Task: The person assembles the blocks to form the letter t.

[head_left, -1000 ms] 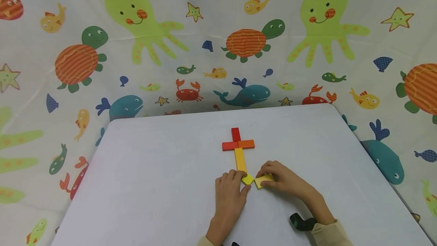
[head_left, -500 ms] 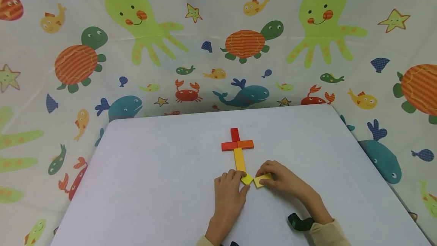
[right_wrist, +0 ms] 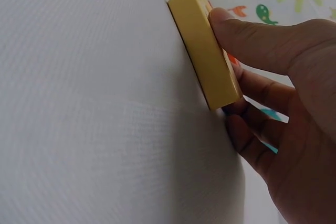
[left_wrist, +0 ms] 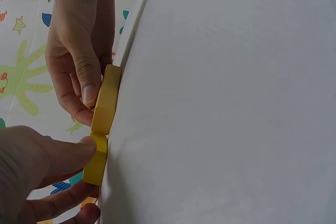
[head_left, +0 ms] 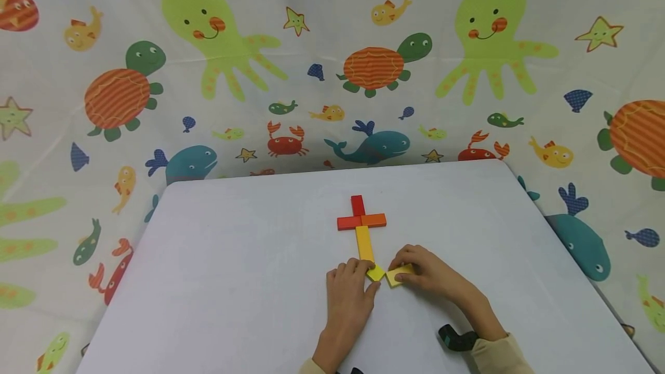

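Observation:
My left hand (head_left: 349,296) pinches a small bright yellow block (head_left: 376,273) between thumb and fingers on the white table. Beside it, my right hand (head_left: 431,270) pinches a longer pale yellow block (head_left: 396,277), which lies at a slant. In the left wrist view, the end of the pale block (left_wrist: 107,98) meets the bright yellow block (left_wrist: 95,169). The right thumb presses on the pale block (right_wrist: 202,51) in the right wrist view. A golden-yellow block (head_left: 365,242) runs up from the left fingertips, which partly cover its near end.
Above the golden block, a red block (head_left: 348,223) and an orange block (head_left: 374,220) lie end to end, with another red block (head_left: 358,205) pointing away. A black wrist device (head_left: 457,338) sits at the right sleeve. A sea-animal curtain (head_left: 312,103) hangs behind the table (head_left: 234,281).

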The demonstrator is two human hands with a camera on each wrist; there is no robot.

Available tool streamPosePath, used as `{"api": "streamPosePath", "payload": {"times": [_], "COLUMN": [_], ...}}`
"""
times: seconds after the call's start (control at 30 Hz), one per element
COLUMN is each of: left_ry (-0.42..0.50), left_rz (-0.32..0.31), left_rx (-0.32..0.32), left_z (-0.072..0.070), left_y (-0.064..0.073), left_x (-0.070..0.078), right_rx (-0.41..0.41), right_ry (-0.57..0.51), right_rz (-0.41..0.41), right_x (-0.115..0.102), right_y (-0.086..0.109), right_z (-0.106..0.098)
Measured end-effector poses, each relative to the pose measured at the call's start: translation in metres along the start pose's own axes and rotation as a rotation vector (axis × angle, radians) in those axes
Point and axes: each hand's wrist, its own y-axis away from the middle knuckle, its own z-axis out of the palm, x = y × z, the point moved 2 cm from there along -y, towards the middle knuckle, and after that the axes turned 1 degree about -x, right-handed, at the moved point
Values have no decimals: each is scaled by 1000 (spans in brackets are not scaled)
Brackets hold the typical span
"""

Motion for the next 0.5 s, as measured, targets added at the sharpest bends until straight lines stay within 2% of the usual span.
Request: {"api": "streamPosePath", "payload": {"times": [0.5], "left_ry": [-13], "left_rz": [8], "left_rx": [14], "left_z": [-1], "left_y": [-1], "left_x": [-2], "right_rx": [2], "right_ry": [-22], "right_rz": [-3], "right_x": [3], "right_y": [0], "right_z": [0]}}
